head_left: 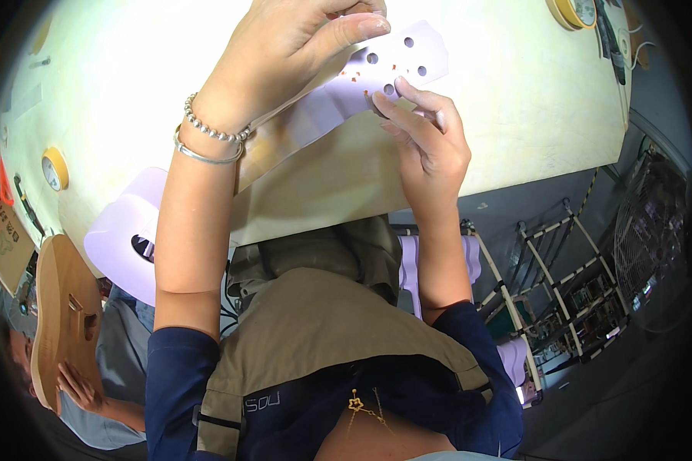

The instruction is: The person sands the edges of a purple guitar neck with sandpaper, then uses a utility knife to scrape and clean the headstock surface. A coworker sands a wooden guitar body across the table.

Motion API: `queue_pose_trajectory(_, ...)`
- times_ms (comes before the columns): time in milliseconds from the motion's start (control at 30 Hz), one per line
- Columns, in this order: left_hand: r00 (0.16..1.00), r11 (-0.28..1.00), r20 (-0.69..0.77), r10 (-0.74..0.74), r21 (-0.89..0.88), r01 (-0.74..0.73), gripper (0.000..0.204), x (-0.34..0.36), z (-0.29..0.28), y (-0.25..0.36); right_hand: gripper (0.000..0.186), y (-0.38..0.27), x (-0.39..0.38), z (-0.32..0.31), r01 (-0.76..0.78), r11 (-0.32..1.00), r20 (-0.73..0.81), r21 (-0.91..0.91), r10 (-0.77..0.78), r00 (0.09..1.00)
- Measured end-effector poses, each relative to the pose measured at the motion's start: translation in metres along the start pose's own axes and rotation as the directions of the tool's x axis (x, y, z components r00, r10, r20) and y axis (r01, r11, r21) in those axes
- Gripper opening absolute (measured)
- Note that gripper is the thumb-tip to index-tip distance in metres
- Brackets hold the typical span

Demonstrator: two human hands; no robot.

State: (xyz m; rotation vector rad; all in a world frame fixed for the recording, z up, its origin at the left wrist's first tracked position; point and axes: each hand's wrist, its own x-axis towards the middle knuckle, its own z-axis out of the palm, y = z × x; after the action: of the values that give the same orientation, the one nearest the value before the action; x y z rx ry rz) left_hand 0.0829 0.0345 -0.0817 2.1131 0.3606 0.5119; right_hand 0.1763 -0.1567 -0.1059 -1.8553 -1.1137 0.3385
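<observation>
A lavender instrument neck (307, 123), apparently a ukulele's, slants across the pale bench, with yellowish translucent patches on its lower part. Its headstock (427, 54) has several holes and small red specks. My left hand (315, 34) is over the neck's upper side, thumb extended, other fingers curled and partly cut off by the frame's edge; what they hold is unclear. My right hand (427, 138) is at the headstock's near edge with bent fingers touching it, and a small dark piece I cannot make out shows between them. A lavender body (119, 234) lies left of my forearm.
The bench (546, 131) carries tape rolls (54, 169) at left and upper right, and dark tools. A co-worker's hand (81, 384) holds a wooden guitar-shaped body (58, 307) at lower left. Racks (561, 284), lavender pieces (461, 257) and a fan (650, 223) stand below and right.
</observation>
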Motion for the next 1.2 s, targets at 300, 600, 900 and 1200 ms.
queue_pose_trajectory(300, 1.000, 1.000, 0.005, -0.016, 0.022, 0.016, 0.023, -0.002, -0.001, 0.000, 0.036, -0.002, 0.000, 0.002, 0.085, 0.983, -0.003, -0.163, -0.086, 0.996)
queue_pose_trajectory(600, 1.000, 0.997, 0.016, -0.018, 0.072, 0.016, 0.022, -0.002, -0.001, -0.001, 0.034, -0.007, -0.001, -0.009, -0.222, 0.937, 0.030, 0.271, 0.223, 0.974)
queue_pose_trajectory(900, 0.983, 0.984, 0.031, -0.179, 0.022, 0.178, 0.023, -0.007, -0.005, -0.001, 0.036, 0.024, 0.016, 0.001, 0.001, 0.993, -0.142, -0.115, -0.017, 0.990)
queue_pose_trajectory(1200, 0.974, 0.974, 0.014, -0.226, 0.023, 0.225, 0.026, -0.008, -0.005, -0.003, 0.033, 0.029, 0.017, 0.008, 0.081, 0.974, -0.158, -0.212, -0.116, 0.981)
